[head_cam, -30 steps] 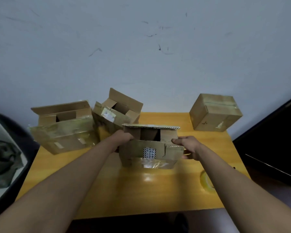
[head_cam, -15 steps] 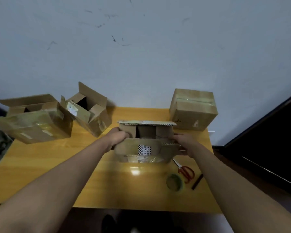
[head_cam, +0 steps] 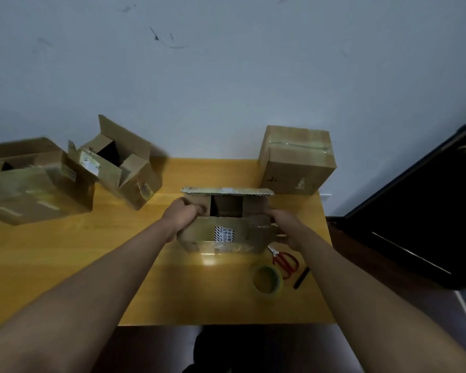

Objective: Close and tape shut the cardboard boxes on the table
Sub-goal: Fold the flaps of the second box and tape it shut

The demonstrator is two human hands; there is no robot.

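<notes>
Scissors (head_cam: 284,260), tape roll (head_cam: 267,278) beside held box (head_cam: 226,235), right

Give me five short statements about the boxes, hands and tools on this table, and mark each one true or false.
1. Both hands, left and right, hold the middle box. True.
2. The middle box is taped shut. False: its flaps are open.
3. The tape roll lies on the table. True.
4. The right hand holds the red scissors. False: they lie beside the roll.
5. The box at the back right stands open. False: it is closed and taped.
</notes>
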